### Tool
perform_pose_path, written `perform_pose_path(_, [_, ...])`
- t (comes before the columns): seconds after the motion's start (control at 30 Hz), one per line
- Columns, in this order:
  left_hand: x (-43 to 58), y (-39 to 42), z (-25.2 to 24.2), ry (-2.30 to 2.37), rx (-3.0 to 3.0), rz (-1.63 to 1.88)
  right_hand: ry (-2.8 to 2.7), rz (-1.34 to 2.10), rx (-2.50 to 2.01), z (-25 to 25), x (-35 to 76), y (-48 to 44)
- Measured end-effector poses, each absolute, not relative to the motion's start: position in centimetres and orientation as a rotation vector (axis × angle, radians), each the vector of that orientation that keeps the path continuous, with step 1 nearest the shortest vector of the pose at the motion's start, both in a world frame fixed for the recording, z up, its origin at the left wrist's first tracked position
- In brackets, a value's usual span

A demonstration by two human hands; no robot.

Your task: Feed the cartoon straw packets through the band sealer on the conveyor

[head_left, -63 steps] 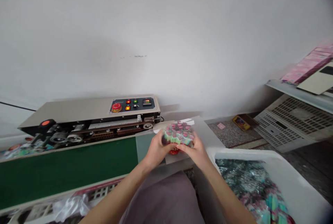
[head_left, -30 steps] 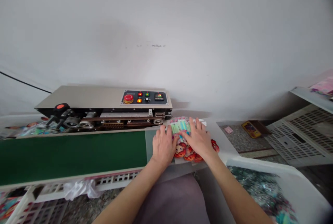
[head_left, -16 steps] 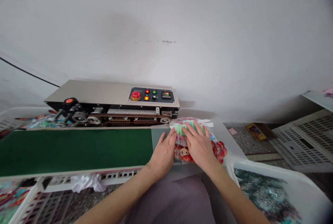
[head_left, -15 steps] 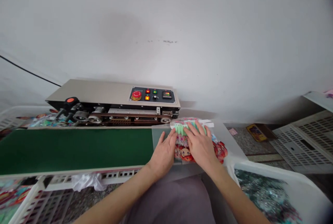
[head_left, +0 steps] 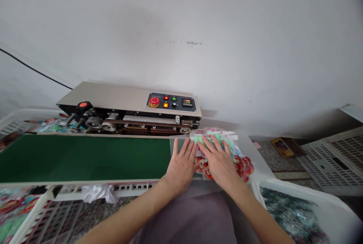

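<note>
Currently, at the far left, I see a white slotted crate (head_left: 36,217) holding printed packets, below the near edge of the green conveyor belt (head_left: 85,157). Behind the belt stands the continuous band sealer (head_left: 127,111), with a red emergency button and lit indicators on its control panel (head_left: 172,102).

Moving right, my left hand (head_left: 183,166) lies flat on the grey infeed plate (head_left: 177,145) at the belt's right end, fingers spread and extended, with its fingertips touching the left edge of the clear bag of printed packets (head_left: 241,160). My right hand (head_left: 218,162) is pressed palm-down on top of that bag, fingers splayed over the green-and-pink packets inside. Neither hand is pinching anything.

Change since two seconds ago: the bag was held up between both hands above the plate; it now lies flat on the plate, just right of the sealer's belt entry and apart from the green belt. Over the last second both hands have opened out and the bag has flattened and spread rightward. I judge that the bag is being smoothed so that its open mouth, at the far edge near the sealer, lies level; I cannot tell whether that mouth is aligned with the sealing slot.

At the far right sit a white tub (head_left: 334,206) of loose packets and stacked grey crates (head_left: 334,157).
</note>
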State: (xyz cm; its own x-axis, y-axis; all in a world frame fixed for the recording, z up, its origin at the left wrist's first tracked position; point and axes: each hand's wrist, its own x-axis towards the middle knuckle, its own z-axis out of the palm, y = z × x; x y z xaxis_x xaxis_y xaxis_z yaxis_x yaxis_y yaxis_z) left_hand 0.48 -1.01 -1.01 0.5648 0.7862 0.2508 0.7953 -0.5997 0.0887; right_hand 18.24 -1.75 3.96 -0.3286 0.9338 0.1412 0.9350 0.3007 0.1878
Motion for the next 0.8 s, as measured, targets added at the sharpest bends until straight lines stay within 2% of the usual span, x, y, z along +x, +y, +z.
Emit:
perform_pose_path(0.23, [0.6,-1.0,0.0,-1.431,-2.7,-0.393,-2.336,-0.451,-1.952,3.1,18.7,-2.3])
perform_pose_path(0.4, [0.7,0.1,-0.8,-1.262,-2.82,-0.436,-2.353,-0.425,-1.949,3.2,18.3,-2.2])
perform_pose_path(0.8, [-0.1,0.3,0.2,-1.395,-2.809,-0.315,-2.33,-0.418,-2.022,3.6,17.9,-2.2])
